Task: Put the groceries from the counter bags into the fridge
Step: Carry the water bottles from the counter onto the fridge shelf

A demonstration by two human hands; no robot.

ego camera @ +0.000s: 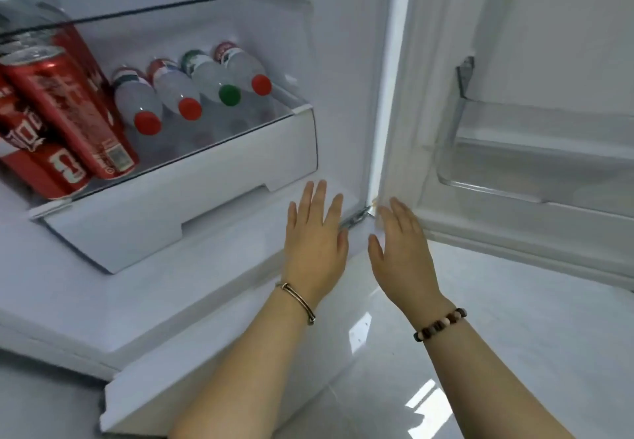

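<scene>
Up and to the left of the fingers [320, 198], the drawer [206, 181] at the bottom of the fridge [343, 61] holds the groceries in view: four bottles [192, 85] side by side with their caps toward the front, and red cans [65, 109] packed against them further left. The bottles probably lie that way so they fit under the glass shelf [147, 14] and can be picked out by the cap; whether the cans stand or lie I cannot tell. The left hand [314, 243] and the right hand [403, 253] are both flat, fingers straight and only slightly spread, holding nothing. They reach side by side toward the hinge [356, 217], which sits between them at the corner where the open door [566, 26] meets the fridge body. Whether the left palm touches the ledge under the drawer is unclear. To the right of the fingers, the clear door bin [514, 150] shows nothing in it, so it looks like spare room for tall items. Below the wrists lies a glossy floor [480, 301]. The counter and its bags are out of view, so empty hands here suggest a pause between items, with the drawer possibly needing a push before the next trip.
</scene>
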